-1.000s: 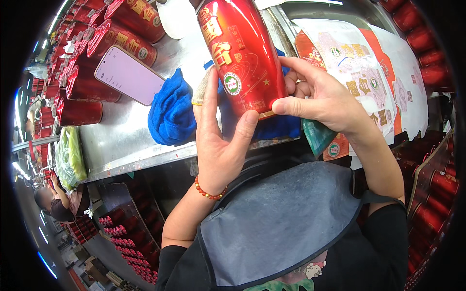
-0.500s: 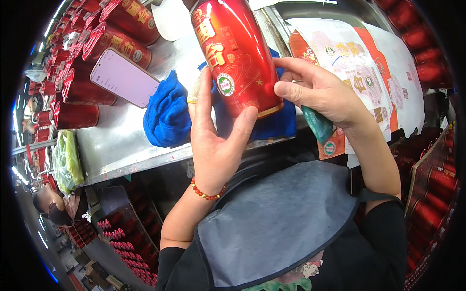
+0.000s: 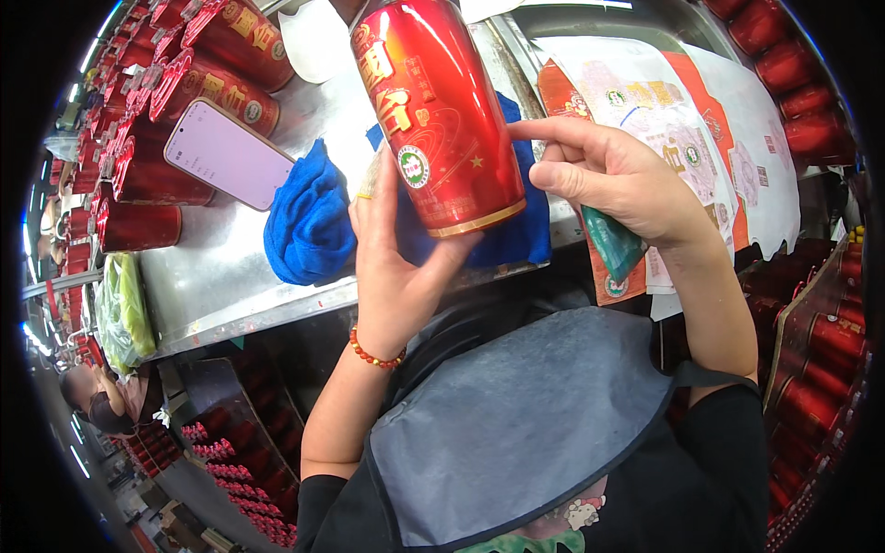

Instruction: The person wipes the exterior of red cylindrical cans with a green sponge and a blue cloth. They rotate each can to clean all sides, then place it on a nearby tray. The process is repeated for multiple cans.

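Note:
A glossy red bottle [image 3: 441,120] with gold lettering, a round green-and-white emblem and a gold base band tilts over the metal table. My left hand [image 3: 392,235] is closed around its lower left side, thumb under the base, a pale cover showing on one finger. At the bottle's right side, my right hand [image 3: 622,175] has its index fingertip on or close to the surface. Its thumb is bent, and the curled lower fingers keep a flat green translucent piece [image 3: 613,244] against the palm. Below the bottle lies a blue cloth [image 3: 530,226]; a bunched blue cloth [image 3: 312,221] sits to the left.
A phone [image 3: 229,155] leans by several red bottles [image 3: 147,166] on the left. Printed decal sheets [image 3: 673,147] lie at the right. A yellow-green plastic bag [image 3: 124,309] hangs at the table's left edge. Racks of red bottles [image 3: 820,369] stand at right; another person [image 3: 111,396] is far left.
The bottle turns slightly and its base lifts more into view. My left thumb slides from the bottle's front to under its base. My right index finger straightens along the bottle's side.

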Available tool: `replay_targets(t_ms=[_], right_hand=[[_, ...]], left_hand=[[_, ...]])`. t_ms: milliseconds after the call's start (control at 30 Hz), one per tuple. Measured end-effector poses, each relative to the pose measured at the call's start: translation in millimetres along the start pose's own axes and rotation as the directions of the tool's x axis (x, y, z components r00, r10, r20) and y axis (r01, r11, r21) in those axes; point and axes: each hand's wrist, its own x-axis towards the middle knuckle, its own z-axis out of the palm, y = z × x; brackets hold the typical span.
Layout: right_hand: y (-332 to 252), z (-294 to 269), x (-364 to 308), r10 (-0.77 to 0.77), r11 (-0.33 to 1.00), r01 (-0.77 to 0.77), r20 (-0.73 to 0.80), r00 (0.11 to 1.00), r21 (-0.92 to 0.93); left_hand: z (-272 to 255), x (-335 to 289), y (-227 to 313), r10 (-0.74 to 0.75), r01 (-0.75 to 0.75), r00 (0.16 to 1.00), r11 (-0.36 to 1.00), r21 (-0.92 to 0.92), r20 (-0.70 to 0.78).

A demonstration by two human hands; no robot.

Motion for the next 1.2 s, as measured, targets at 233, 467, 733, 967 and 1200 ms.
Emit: replay_targets(t_ms=[233, 467, 733, 967, 1200], right_hand=[[-8.0, 10.4, -1.9, 0.019, 0.999, -0.019, 0.004, 1.000, -0.051], [-2.9, 0.6, -10.1, -0.005, 1.000, 0.005, -0.043, 0.999, -0.016], [0.9, 6.9, -12.4, 0.006, 1.000, -0.006, -0.048, 0.999, 0.011], [3.1, 6.4, -8.3, -0.014, 1.000, 0.014, -0.037, 0.999, 0.002], [1.5, 7.9, -7.2, 0.001, 1.000, 0.000, -0.039, 0.999, 0.016]], left_hand=[[-3.3, 6.6, 10.9, 0.097, -0.085, 0.994, 0.982, 0.168, -0.059], [-8.9, 12.8, 26.2, 0.199, -0.169, 0.975, 0.955, 0.243, -0.101], [-0.1, 7.7, 21.8, -0.091, 0.083, 0.995, 0.976, -0.202, -0.035], [-0.2, 6.4, 16.8, -0.118, 0.105, 0.993, 0.947, -0.305, -0.026], [-5.0, 7.0, 13.7, -0.099, 0.098, 0.995, 0.941, -0.325, 0.012]])
